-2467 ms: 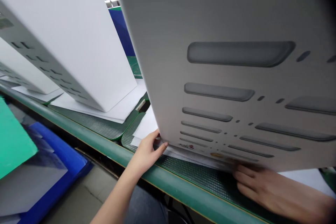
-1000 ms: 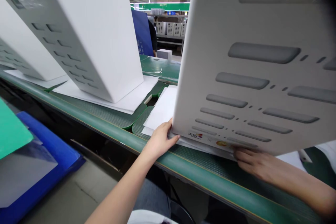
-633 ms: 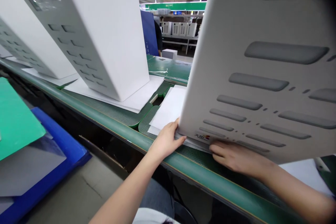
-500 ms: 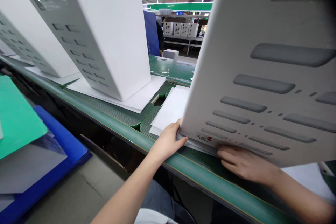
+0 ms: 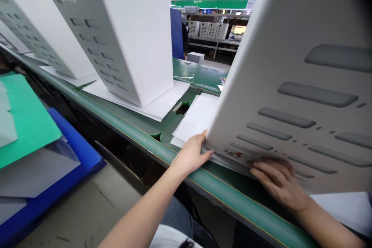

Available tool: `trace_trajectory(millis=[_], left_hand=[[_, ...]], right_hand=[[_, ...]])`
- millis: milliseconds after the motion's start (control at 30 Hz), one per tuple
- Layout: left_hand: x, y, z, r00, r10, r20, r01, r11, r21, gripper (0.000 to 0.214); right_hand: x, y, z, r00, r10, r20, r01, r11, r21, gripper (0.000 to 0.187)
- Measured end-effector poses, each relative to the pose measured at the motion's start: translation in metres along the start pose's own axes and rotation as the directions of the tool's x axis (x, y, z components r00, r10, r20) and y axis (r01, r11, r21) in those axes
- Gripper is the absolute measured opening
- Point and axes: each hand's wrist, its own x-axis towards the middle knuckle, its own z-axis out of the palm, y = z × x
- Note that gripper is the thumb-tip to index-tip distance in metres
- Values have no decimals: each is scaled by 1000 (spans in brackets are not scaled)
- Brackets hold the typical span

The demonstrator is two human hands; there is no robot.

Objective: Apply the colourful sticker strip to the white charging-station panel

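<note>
A large white vented casing (image 5: 290, 85), with rows of grey recessed slots and a small printed logo, fills the right of the view and leans tilted over the belt. My left hand (image 5: 193, 153) grips its lower left corner. My right hand (image 5: 276, 182), slightly blurred, holds its lower edge further right. Under the casing's corner lie white paper sheets (image 5: 197, 118) on a green studded mat (image 5: 171, 133). The casing hides the belt to the right.
Further left, two tilted white casings (image 5: 128, 35) stand on paper along the belt, whose green rail (image 5: 139, 135) runs in front of me. Below left lies a blue bin (image 5: 75, 143) holding a green sheet (image 5: 26, 120). Beyond are a person in a blue apron (image 5: 176, 31) and shelved white units (image 5: 206, 30).
The casing has shifted right in view, revealing more of the belt and far hall. My right hand has slid along its lower edge, and my left stays at the corner.
</note>
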Motion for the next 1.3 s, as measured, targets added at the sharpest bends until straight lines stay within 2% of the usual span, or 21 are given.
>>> trace_trajectory(millis=[67, 167, 233, 367, 500, 633, 800, 900, 933, 1000, 1100, 1300], left_hand=[[0, 0, 0, 1000, 3, 0, -3, 1000, 6, 60], [0, 0, 0, 1000, 3, 6, -4, 1000, 7, 60], [0, 0, 0, 1000, -1, 16, 1, 1000, 11, 59], [-1, -1, 0, 1000, -3, 19, 2, 1000, 17, 59], [-1, -2, -3, 999, -1, 36, 1, 1000, 10, 57], [-1, -3, -3, 999, 5, 32, -5, 1000, -4, 58], [0, -4, -3, 1000, 8, 22, -8, 1000, -21, 60], [0, -4, -4, 999, -7, 40, 9, 999, -42, 61], [0, -4, -5, 999, -11, 44, 13, 999, -44, 61], [0, -3, -5, 999, -14, 48, 17, 999, -48, 60], [1, -3, -6, 999, -18, 51, 21, 998, -55, 58], [0, -2, -5, 998, -24, 54, 24, 1000, -8, 56]], right_hand=[[-4, -1, 3, 998, 63, -19, -64, 991, -120, 27], [-6, -4, 12, 996, 86, 4, -83, 970, -229, 28], [-3, -7, 18, 991, 134, -1, -130, 960, -248, 22], [13, -17, 26, 970, 227, -92, -241, 948, -206, 13], [33, -25, 30, 981, 181, -76, -192, 966, -174, 18], [43, -28, 35, 976, 207, -72, -218, 951, -218, 16], [34, -26, 31, 971, 228, -67, -236, 952, -194, 16], [23, -23, 23, 941, 312, -132, -333, 924, -187, 11], [20, -21, 20, 935, 320, -155, -347, 917, -197, 14], [15, -19, 16, 937, 305, -170, -337, 920, -202, 21], [13, -16, 14, 940, 292, -178, -327, 919, -222, 18], [23, -14, 20, 941, 245, -233, -310, 901, -303, 24]])
